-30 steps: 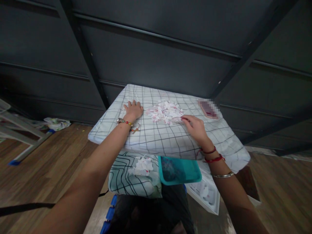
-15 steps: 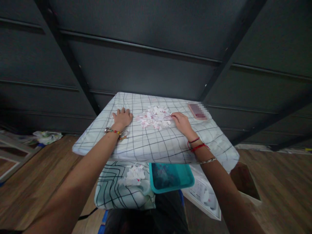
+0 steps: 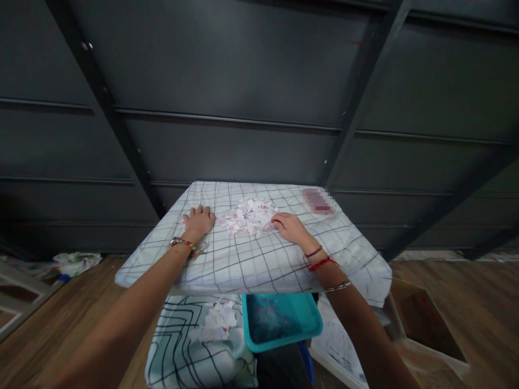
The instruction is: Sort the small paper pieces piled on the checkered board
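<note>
My left hand (image 3: 199, 221) lies flat on the checked cloth, fingers spread and holding nothing. To its right is a loose heap of small white scraps (image 3: 251, 213) with pink and purple marks; whether they are paper or fabric I cannot tell. At the heap's right edge, my right hand (image 3: 291, 228) has its thumb and fingers pinched together on a pale scrap (image 3: 268, 227), partly hidden by the fingertips. The white cloth with dark grid lines (image 3: 239, 270) covers the table under both hands. Beyond the right hand lies a pink phone-like object (image 3: 318, 201), partly blurred out.
Below the table's front edge sits a teal tray (image 3: 284, 343). More white scraps (image 3: 221, 319) lie on a folded patterned cloth (image 3: 174, 346) at its left. An open cardboard box (image 3: 430, 319) stands on the floor at right. A dark panelled wall (image 3: 235, 146) rises behind the table.
The view has tilted up, so the table sits lower in the picture. My right hand has shifted slightly toward me along the heap's edge. My left hand stays flat.
</note>
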The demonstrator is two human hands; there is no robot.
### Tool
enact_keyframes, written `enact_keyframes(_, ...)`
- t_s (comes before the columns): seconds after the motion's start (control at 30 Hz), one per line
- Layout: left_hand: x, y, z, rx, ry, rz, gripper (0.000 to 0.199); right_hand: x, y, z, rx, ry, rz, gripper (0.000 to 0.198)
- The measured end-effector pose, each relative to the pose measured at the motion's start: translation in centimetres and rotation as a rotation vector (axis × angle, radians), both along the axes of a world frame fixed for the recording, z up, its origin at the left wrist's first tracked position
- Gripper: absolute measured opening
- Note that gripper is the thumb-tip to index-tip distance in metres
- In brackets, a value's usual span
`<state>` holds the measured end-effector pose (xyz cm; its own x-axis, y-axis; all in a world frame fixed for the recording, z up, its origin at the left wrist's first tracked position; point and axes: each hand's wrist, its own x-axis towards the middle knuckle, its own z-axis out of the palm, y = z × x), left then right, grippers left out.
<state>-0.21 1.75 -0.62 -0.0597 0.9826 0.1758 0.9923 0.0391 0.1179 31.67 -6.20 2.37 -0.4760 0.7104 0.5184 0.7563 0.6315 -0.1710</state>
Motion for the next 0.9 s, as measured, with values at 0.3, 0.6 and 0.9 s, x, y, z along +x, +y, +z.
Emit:
enact_keyframes(0.3, -0.1, 0.2, -0.2, -0.045, 0.008, 0.011, 0.057, -0.5, -0.4, 0.4, 0.061, -0.098, -0.024, 0.018)
enact_keyframes(0.6, 0.0, 0.4, 1.1, -0.212, 0.007, 0.013, 0.063, -1.0, -0.8, 0.8, 0.074, -0.118, 0.013, 0.020)
enact_keyframes(0.9, 0.0, 1.1, 2.0, -0.294, 0.060, -0.041, 0.065, -0.6, -1.1, 1.1, 0.068, -0.084, -0.007, 0.020)
